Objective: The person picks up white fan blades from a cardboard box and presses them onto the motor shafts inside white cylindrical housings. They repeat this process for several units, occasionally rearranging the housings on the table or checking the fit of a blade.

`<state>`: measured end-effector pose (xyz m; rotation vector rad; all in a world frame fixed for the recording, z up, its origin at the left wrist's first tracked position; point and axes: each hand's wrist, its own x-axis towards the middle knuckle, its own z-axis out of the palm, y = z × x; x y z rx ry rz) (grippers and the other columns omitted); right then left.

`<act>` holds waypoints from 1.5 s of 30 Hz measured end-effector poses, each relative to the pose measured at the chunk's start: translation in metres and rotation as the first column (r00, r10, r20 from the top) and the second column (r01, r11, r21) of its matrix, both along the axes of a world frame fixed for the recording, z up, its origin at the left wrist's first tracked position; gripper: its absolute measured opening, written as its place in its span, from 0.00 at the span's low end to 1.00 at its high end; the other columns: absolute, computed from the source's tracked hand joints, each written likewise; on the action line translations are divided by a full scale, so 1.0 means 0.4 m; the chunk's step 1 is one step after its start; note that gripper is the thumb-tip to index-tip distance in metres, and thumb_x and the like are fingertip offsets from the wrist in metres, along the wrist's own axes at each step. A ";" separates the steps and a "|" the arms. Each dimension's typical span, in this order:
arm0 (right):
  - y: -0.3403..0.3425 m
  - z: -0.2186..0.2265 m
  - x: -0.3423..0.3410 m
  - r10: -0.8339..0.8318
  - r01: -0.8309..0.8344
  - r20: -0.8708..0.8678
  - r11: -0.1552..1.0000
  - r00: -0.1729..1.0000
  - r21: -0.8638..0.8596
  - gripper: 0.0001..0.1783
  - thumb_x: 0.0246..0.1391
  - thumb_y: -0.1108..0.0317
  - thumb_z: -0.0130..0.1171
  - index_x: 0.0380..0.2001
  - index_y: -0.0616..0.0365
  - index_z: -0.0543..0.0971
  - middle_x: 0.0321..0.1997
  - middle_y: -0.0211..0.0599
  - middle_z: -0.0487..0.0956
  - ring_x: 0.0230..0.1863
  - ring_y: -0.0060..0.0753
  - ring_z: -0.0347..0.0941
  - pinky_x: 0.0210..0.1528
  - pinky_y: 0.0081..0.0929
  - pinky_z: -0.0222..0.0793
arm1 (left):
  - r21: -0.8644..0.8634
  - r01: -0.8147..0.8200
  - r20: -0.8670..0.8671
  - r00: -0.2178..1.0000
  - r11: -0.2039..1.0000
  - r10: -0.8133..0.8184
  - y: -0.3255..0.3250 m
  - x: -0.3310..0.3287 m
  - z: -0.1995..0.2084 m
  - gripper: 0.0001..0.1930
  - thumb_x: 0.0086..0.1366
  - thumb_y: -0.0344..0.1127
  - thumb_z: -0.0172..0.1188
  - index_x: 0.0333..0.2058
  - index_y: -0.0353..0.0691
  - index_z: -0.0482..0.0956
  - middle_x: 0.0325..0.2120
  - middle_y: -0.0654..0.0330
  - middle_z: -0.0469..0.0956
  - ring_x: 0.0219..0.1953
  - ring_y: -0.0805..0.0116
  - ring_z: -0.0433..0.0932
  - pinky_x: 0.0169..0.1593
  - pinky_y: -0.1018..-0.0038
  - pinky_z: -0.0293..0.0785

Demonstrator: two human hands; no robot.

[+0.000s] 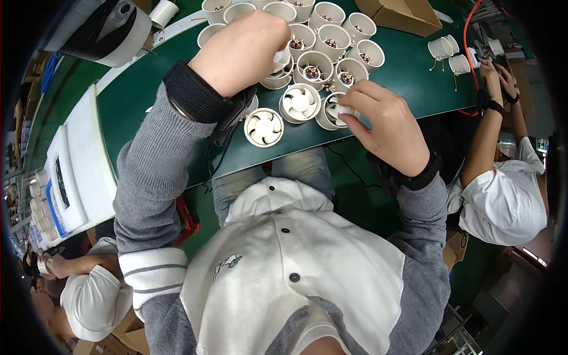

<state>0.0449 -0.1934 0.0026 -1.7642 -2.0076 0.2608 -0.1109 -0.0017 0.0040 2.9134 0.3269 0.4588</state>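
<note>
On the green bench, the left hand is curled into a loose fist over a cluster of round cream-white fan housings, its fingers closed on a small white piece just above one open housing. Many housings are empty cups showing a dark copper-wound motor core at the centre; three near the bench's front edge already carry white bladed impellers. Further right, the right hand pinches a small white hub part between thumb and fingertips, pressing it against a housing at the edge.
</note>
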 end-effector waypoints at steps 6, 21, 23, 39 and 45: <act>-0.005 -0.011 -0.003 0.000 0.001 -0.015 0.999 1.000 0.040 0.09 0.41 0.78 0.62 0.30 0.63 0.75 0.31 0.40 0.73 0.31 0.45 0.72 0.32 0.34 0.69 | -0.009 -0.004 -0.031 1.000 1.000 0.004 -0.001 -0.002 -0.002 0.11 0.43 0.21 0.61 0.30 0.31 0.79 0.27 0.50 0.77 0.33 0.55 0.77 0.37 0.69 0.75; 0.000 -0.031 -0.008 0.009 -0.011 0.030 0.999 0.999 0.051 0.08 0.40 0.77 0.62 0.27 0.64 0.74 0.31 0.40 0.73 0.31 0.43 0.72 0.33 0.33 0.68 | 0.039 0.035 -0.095 0.995 0.999 -0.032 -0.010 0.021 -0.043 0.04 0.48 0.24 0.57 0.25 0.32 0.77 0.25 0.51 0.77 0.34 0.55 0.79 0.36 0.66 0.77; 0.000 -0.036 -0.007 0.014 -0.015 0.061 1.000 0.998 0.016 0.07 0.40 0.78 0.62 0.26 0.65 0.75 0.30 0.40 0.73 0.31 0.43 0.72 0.33 0.33 0.69 | 0.049 0.055 -0.079 0.996 0.997 -0.051 -0.006 0.024 -0.053 0.04 0.49 0.24 0.57 0.26 0.33 0.77 0.25 0.51 0.77 0.33 0.55 0.79 0.36 0.66 0.77; 0.026 -0.044 -0.003 0.122 -0.121 0.182 0.993 0.976 -0.017 0.05 0.37 0.78 0.59 0.21 0.69 0.76 0.28 0.41 0.75 0.30 0.42 0.74 0.33 0.33 0.71 | 0.078 -0.012 -0.121 0.992 0.997 0.022 -0.004 0.011 -0.052 0.04 0.50 0.25 0.55 0.25 0.34 0.78 0.24 0.50 0.77 0.30 0.55 0.79 0.33 0.66 0.77; 0.024 -0.005 -0.014 0.148 -0.119 0.293 0.986 0.944 -0.115 0.05 0.39 0.78 0.56 0.24 0.68 0.76 0.29 0.40 0.73 0.32 0.42 0.72 0.35 0.33 0.70 | 0.098 0.002 -0.050 0.999 0.995 0.003 -0.022 -0.002 -0.063 0.04 0.50 0.25 0.54 0.23 0.33 0.77 0.23 0.50 0.76 0.28 0.55 0.79 0.31 0.67 0.77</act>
